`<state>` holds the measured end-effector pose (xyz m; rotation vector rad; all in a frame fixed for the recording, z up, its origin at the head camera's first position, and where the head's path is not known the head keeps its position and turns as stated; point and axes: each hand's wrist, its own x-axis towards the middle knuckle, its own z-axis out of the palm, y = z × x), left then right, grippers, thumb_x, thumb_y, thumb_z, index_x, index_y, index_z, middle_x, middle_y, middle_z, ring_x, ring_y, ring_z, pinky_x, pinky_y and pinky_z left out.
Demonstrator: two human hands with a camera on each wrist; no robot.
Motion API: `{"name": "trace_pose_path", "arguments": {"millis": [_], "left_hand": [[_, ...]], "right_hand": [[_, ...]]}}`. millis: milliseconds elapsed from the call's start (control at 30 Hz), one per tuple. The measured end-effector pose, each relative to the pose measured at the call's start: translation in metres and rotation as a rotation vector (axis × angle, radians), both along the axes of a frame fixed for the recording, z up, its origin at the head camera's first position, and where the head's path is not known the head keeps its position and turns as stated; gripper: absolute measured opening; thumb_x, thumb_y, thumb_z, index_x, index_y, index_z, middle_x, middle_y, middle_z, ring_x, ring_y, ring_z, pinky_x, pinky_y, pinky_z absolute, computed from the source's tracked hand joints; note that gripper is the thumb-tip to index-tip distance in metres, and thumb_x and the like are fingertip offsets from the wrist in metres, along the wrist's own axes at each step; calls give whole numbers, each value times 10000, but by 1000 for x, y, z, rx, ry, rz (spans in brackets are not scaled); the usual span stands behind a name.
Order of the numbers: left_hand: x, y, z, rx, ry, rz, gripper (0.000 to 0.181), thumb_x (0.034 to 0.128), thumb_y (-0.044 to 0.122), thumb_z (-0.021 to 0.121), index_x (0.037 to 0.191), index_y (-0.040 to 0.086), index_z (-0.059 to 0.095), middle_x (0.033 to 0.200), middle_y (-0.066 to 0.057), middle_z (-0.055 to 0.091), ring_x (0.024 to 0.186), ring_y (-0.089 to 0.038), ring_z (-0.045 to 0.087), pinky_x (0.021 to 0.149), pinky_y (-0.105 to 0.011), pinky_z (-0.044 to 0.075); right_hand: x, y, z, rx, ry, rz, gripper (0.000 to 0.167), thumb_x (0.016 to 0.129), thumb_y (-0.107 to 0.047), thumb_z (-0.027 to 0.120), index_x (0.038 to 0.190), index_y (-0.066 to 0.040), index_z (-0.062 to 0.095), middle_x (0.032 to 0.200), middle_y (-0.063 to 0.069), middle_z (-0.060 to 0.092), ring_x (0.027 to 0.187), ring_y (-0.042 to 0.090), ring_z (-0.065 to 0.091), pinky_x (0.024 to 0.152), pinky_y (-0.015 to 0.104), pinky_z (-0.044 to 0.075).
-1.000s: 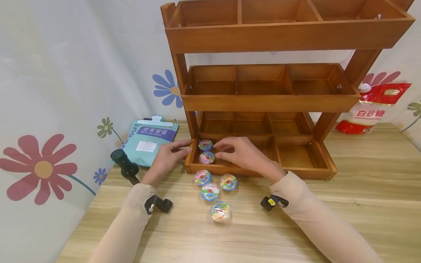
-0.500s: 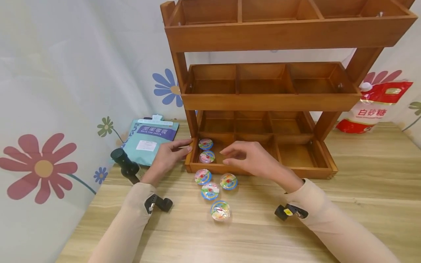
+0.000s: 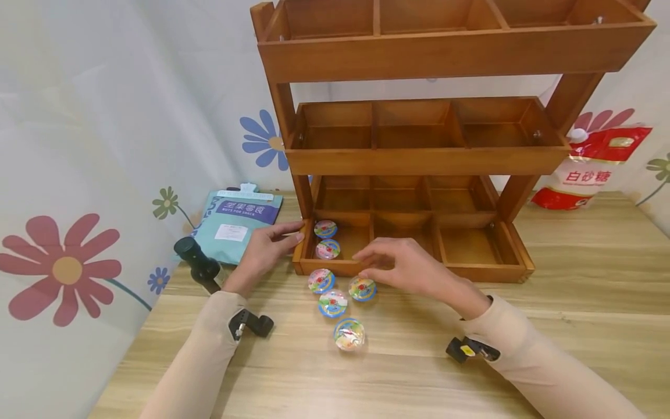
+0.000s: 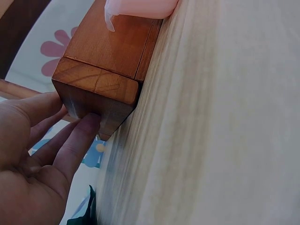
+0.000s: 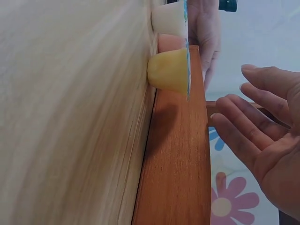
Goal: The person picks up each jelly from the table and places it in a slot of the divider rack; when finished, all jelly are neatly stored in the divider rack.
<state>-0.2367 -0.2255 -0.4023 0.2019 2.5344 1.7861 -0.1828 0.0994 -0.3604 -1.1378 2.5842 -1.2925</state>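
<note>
Wooden table (image 3: 408,366) bears rack (image 3: 429,161); flowered curtain (image 3: 141,128) behind.

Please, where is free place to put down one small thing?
The table looks bare between the right sleeve and the sugar bag; so does the rack's lowest front-right compartment. It is crowded around the front-left compartment: two cups inside, four before it, left hand touching its end, right hand near.

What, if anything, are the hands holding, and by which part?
Nothing is held. The left hand touches the wooden rack, at the left end of its bottom tray. The right hand is empty, not touching the nearest jelly cup.
</note>
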Motion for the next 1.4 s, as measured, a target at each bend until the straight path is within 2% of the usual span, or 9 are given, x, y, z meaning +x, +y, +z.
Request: {"name": "trace_pose_path", "arguments": {"millis": [267, 467, 633, 833, 1167, 1400], "left_hand": [[-1, -2, 0, -13, 2, -2, 417, 1038, 174, 727, 1434, 53, 674, 1420, -156, 664, 1164, -322, 712, 910, -346, 630], [0, -2, 1, -31, 6, -3, 412, 1039, 185, 727, 1431, 65, 681, 1416, -144, 669, 1165, -320, 712, 908, -347, 631], [0, -1, -2, -10, -2, -2, 426, 1029, 187, 743, 1429, 54, 679, 1406, -157, 672, 1138, -305, 725, 888, -343, 637], [-1, 0, -2, 9, -6, 3, 426, 1025, 184, 748, 1425, 52, 681, 1408, -158, 670, 1143, -297, 723, 901, -353, 634], [0, -2, -1, -23, -10, 10, 416, 1038, 199, 732, 1434, 84, 683, 1421, -119, 670, 1161, -290, 716, 902, -326, 631], [0, -2, -1, -22, 0, 1, 414, 1042, 189, 724, 1436, 68, 678, 1421, -136, 667, 1177, -307, 706, 911, -342, 630]], "right_hand": [[-1, 0, -8, 38, 45, 57, 272, 950, -99, 822, 1205, -23, 767, 1137, 57, 774, 1050, 228, 746, 913, 356, 626], [1, -2, -12, 75, 80, 86, 307, 945, -124, 831, 1222, -8, 765, 1168, 56, 768, 1066, 227, 737, 920, 339, 624], [3, -1, -14, 119, 118, 92, 324, 938, -117, 837, 1239, -20, 765, 1186, 54, 760, 1059, 208, 723, 911, 343, 626], [5, -2, -15, 153, 119, 108, 363, 921, -130, 856, 1255, -27, 759, 1173, 37, 751, 1050, 185, 713, 914, 339, 617], [5, -4, -18, 193, 134, 124, 383, 908, -161, 874, 1249, -32, 756, 1192, 35, 746, 1044, 163, 705, 942, 348, 600], [6, -4, -18, 211, 103, 136, 440, 896, -187, 883, 1272, -9, 741, 1214, 58, 742, 1045, 163, 696, 936, 358, 603]]}}
